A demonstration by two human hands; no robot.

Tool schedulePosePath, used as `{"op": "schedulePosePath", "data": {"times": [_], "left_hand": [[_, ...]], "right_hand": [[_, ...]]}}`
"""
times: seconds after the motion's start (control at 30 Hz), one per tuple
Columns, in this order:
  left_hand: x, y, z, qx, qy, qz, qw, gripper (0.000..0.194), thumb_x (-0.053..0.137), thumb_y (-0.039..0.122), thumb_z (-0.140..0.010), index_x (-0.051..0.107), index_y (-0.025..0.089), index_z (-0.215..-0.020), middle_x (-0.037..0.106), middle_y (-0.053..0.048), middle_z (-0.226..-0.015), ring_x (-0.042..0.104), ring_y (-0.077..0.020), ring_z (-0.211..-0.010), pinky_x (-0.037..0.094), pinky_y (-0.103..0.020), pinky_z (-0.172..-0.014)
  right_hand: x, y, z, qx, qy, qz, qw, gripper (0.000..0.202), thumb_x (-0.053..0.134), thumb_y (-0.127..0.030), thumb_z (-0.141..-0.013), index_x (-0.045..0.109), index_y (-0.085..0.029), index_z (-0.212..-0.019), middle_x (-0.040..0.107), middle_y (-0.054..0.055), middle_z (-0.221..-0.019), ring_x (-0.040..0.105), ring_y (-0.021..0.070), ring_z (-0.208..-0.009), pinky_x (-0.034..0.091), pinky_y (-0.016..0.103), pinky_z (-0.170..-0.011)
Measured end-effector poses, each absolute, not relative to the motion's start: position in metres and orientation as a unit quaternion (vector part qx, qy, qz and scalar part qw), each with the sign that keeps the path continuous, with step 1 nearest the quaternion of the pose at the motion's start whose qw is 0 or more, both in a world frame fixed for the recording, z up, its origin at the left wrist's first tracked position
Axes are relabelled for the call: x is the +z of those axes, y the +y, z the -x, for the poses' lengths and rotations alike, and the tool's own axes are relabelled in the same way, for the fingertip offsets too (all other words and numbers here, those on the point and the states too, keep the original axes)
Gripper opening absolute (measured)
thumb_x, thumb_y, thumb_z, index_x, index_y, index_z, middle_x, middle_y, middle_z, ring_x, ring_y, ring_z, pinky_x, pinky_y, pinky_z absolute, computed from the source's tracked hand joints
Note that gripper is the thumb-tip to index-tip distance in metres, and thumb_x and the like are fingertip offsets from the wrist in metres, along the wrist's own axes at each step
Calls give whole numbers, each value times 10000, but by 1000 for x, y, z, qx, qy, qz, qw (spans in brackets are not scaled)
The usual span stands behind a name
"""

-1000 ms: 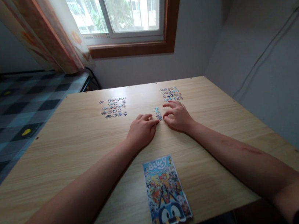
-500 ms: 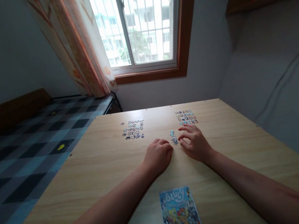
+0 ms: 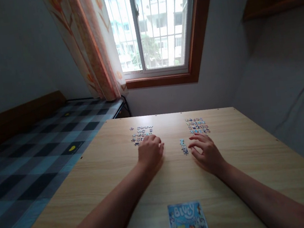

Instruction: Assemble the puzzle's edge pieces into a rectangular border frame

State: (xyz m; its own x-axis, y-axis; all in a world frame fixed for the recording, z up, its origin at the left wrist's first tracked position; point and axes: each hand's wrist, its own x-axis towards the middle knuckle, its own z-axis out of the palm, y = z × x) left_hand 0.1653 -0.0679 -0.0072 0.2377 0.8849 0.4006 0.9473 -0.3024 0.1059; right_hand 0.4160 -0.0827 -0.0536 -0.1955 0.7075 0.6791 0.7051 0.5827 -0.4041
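Small puzzle pieces lie in a left group and a right group towards the far side of the wooden table. Between them, nearer to me, is a short narrow strip of pieces. My left hand reaches over the near edge of the left group and covers part of it; its fingers are bent and apart, and no piece shows in them. Just right of the strip, my right hand rests with fingers curved and apart, holding nothing. A Bluey picture card lies close to me.
A bed with a checked cover stands left of the table. Beyond the table are a window and a patterned curtain. A wooden shelf hangs at the upper right.
My left hand has moved left and away from me, from beside the strip to the left group. My right hand stays beside the strip. The whole view has shifted slightly.
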Motion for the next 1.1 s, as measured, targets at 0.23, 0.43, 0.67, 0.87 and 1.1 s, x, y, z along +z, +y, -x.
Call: {"op": "schedulePosePath", "data": {"times": [0.23, 0.43, 0.67, 0.87, 1.1], "left_hand": [[-13, -22, -89, -219, -719, 649, 114, 250, 562, 335, -896, 772, 222, -972, 671, -108, -1116, 543, -305, -1056, 423, -423, -869], [-26, -16, -83, -222, -739, 629, 98, 296, 577, 390, -869, 791, 252, -1019, 663, -102, -1184, 527, -322, -1107, 426, -430, -877], [-27, -12, -81, -200, -747, 629, 85, 320, 594, 444, -854, 798, 252, -1010, 668, -101, -1181, 523, -333, -1119, 429, -438, -874], [-29, -11, -81, -191, -747, 631, 91, 305, 592, 454, -857, 801, 272, -985, 669, -97, -1154, 527, -321, -1086, 421, -416, -857], [-26, -13, -84, -191, -752, 626, 81, 269, 602, 439, -857, 792, 278, -956, 659, -93, -1172, 520, -319, -1106, 416, -408, -863]], "right_hand": [[-54, -80, -417, 2, -768, 452, 453, 146, 588, -204, -852, 725, -238, -816, 709, 79, -1054, 566, 291, -1176, 431, 522, -1059], [-55, -80, -417, 6, -768, 447, 460, 139, 595, -196, -844, 727, -237, -823, 706, 81, -1043, 569, 293, -1163, 439, 517, -1047], [-53, -80, -416, 5, -771, 432, 467, 144, 591, -175, -847, 721, -237, -829, 699, 80, -1040, 568, 281, -1159, 448, 506, -1045], [-52, -82, -415, 7, -774, 435, 460, 145, 595, -169, -850, 721, -237, -830, 701, 78, -1046, 563, 284, -1167, 445, 512, -1043], [-52, -82, -415, 3, -774, 435, 460, 149, 595, -166, -846, 722, -240, -819, 700, 77, -1054, 560, 285, -1177, 441, 513, -1048]]}}
